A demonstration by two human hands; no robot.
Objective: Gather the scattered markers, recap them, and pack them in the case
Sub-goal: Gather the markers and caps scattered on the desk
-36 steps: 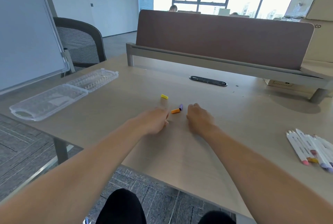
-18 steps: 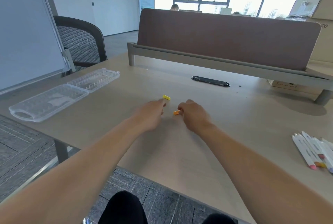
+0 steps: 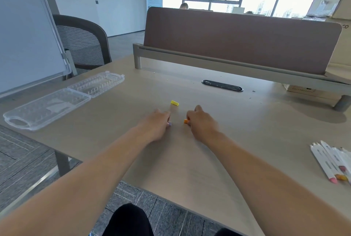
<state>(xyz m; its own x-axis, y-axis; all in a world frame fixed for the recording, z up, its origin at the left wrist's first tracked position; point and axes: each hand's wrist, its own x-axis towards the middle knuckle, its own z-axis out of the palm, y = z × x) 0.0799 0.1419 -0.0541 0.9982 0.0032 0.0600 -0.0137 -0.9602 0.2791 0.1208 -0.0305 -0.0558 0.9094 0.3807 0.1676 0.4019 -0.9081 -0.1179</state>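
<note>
Peeking from curled fingers, only tips are seen: purple cap (image 3: 169, 124) gripped in left hand (image 3: 155, 122), orange cap (image 3: 185, 121) pinched in right hand (image 3: 202, 122), both palms down. Yellow cap (image 3: 174, 103) is noted just beyond them; markers (image 3: 330, 161) cropped at right; case (image 3: 57, 100) open far left.

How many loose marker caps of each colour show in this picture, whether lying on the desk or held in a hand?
yellow cap: 1, lying free on the desk
purple cap: 1, pinched by the left hand
orange cap: 1, pinched by the right hand
Total: 3
</note>
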